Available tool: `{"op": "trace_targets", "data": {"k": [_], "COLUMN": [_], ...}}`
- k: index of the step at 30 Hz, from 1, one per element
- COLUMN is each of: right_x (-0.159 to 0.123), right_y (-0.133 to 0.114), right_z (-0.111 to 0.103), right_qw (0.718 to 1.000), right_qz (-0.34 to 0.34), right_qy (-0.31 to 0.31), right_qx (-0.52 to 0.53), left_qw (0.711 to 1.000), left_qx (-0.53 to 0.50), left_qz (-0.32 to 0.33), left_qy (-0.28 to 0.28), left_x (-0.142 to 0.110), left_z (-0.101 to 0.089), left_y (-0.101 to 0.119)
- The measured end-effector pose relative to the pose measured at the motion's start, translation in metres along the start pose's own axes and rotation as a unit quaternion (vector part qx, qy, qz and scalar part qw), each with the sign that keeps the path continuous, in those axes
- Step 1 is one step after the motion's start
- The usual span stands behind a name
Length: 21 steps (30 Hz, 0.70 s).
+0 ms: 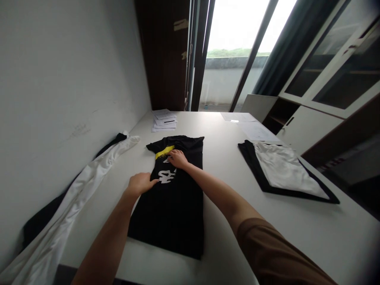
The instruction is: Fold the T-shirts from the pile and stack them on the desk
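Observation:
A black T-shirt (175,213) with a yellow band and white lettering lies folded lengthwise on the white table (221,166). At its left edge, my left hand (141,183) is closed with the thumb over the fabric; its other fingers are partly hidden. My right hand (178,159) rests on the printed chest area below the yellow band, fingers stretched over the cloth and holding nothing.
Folded black and white garments (283,168) lie in a stack on the right. Along the left wall stretches a long white cloth (86,182) over dark fabric. Papers (164,120) sit at the back left, with more sheets (257,130) at the back right.

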State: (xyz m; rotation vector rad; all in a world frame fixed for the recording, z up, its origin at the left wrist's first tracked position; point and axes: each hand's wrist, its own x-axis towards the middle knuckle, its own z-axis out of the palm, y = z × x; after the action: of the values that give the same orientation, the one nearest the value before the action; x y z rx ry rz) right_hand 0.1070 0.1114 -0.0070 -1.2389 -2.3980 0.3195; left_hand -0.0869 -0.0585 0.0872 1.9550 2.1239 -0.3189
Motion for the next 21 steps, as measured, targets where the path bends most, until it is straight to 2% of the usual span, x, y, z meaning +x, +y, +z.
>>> {"op": "trace_targets", "data": {"k": [5, 9, 17, 21], "right_x": [0.025, 0.052, 0.100, 0.121], "right_y": [-0.022, -0.039, -0.058, -0.074], "right_z": [0.006, 0.017, 0.042, 0.054], "right_qw": [0.996, 0.993, 0.989, 0.984], "right_qz": [0.081, 0.100, 0.135, 0.153], "right_qy": [0.032, 0.033, 0.007, -0.005], "right_qx": [-0.035, -0.047, -0.067, -0.088], "left_qw": [0.998, 0.998, 0.988, 0.985], "left_qx": [0.022, 0.018, -0.052, -0.088], "left_qz": [0.041, 0.050, 0.127, 0.145], "left_qy": [-0.039, -0.043, -0.066, -0.038], "left_x": [-0.001, 0.008, 0.019, 0.018], "left_z": [0.007, 0.011, 0.006, 0.000], "left_y": [0.001, -0.006, -0.023, -0.029]}}
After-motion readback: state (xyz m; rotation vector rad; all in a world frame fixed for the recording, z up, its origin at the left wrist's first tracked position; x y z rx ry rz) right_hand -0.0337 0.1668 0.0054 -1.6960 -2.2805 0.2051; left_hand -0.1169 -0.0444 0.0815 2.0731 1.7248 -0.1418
